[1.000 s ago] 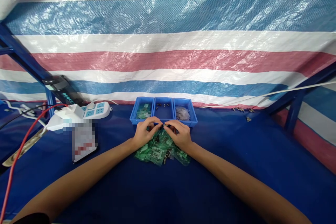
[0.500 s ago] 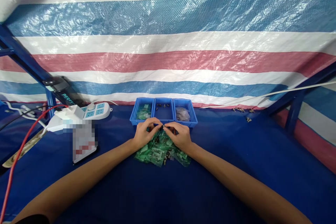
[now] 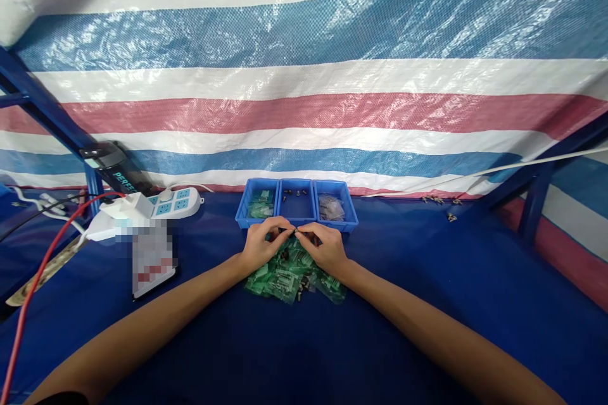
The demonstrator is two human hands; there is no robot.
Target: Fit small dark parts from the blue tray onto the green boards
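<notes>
Over a pile of small green-tinted plastic bags (image 3: 285, 281), my left hand (image 3: 261, 243) and my right hand (image 3: 327, 245) meet fingertip to fingertip. Both are closed in a pinch on one small dark part (image 3: 294, 231), too small to make out its exact kind. Metal pieces show through the bags, and a few loose screw-like pieces (image 3: 300, 295) lie at the pile's near edge. Right behind my hands stand three joined blue bins: the left bin (image 3: 241, 211) holds green bags, the middle bin (image 3: 297, 209) a few small dark pieces, the right bin (image 3: 350, 202) clear bags.
On the left lie a white power strip (image 3: 190, 202), a phone-like device (image 3: 154, 266) with a blurred screen, a black bottle (image 3: 116, 168) and a red cable (image 3: 35, 285). Small metal pieces (image 3: 451, 217) rest at the back right. A striped tarp (image 3: 304, 114) hangs behind the blue table (image 3: 304, 354).
The view has shifted very slightly. Both hands keep their pinch on the small dark part at nearly the same place, with only slight finger movement.
</notes>
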